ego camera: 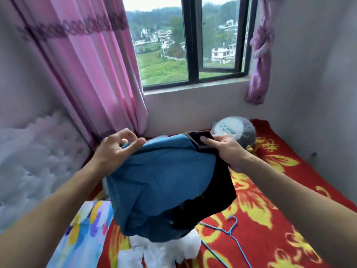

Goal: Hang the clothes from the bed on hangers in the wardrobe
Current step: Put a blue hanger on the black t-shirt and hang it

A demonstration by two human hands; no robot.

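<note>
I hold a blue garment with a black part up above the bed. My left hand pinches its upper left edge between thumb and fingers. At the upper right corner my right hand grips the black cloth. The garment hangs down between both hands. A thin blue wire hanger lies flat on the red flowered blanket, below and right of the garment. A white garment lies on the bed under the hanging cloth, partly hidden by it.
A grey plush toy sits at the head of the bed below the window. A flower-print pillow lies at the left. A pink curtain hangs left; a tufted white headboard stands far left; a wall is close on the right.
</note>
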